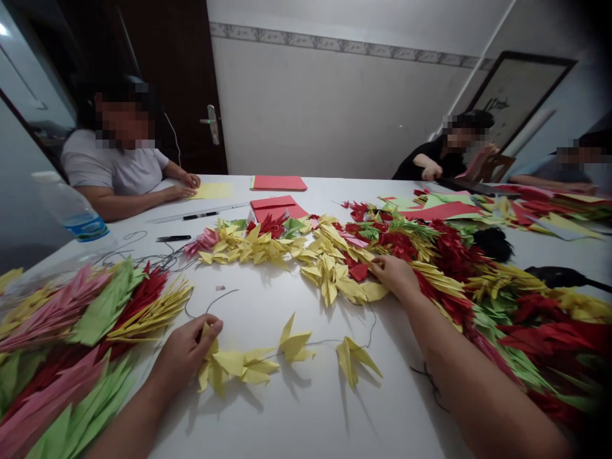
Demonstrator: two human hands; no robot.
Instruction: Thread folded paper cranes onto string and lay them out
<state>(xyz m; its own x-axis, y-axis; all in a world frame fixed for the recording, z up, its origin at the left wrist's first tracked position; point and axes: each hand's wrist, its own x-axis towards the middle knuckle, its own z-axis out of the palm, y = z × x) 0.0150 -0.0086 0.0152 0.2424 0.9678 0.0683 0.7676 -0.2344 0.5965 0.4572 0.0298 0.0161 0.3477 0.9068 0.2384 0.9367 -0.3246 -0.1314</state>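
Observation:
At the lower left, my left hand (pixel 198 341) is closed in a pinch at the end of a dark thread with yellow folded-paper cranes (pixel 239 366) on it. A loose end of the thread curves up beyond my fingers. Two more yellow cranes (pixel 351 360) sit spaced along the thread to the right, just over the white table. My right hand (pixel 394 274) reaches to the edge of a heap of yellow paper cranes (pixel 329 274). Its fingertips are pressed together beside a red folded piece (pixel 357 269); what they pinch is hidden.
Bundles of coloured folded paper (pixel 115 306) lie left, with a larger pile (pixel 449 255) right. Behind are a water bottle (pixel 79 213), small black snips (pixel 173 239), tangled thread, a pen (pixel 201 215) and red paper (pixel 278 183). Several people sit around the white table (pixel 287 427).

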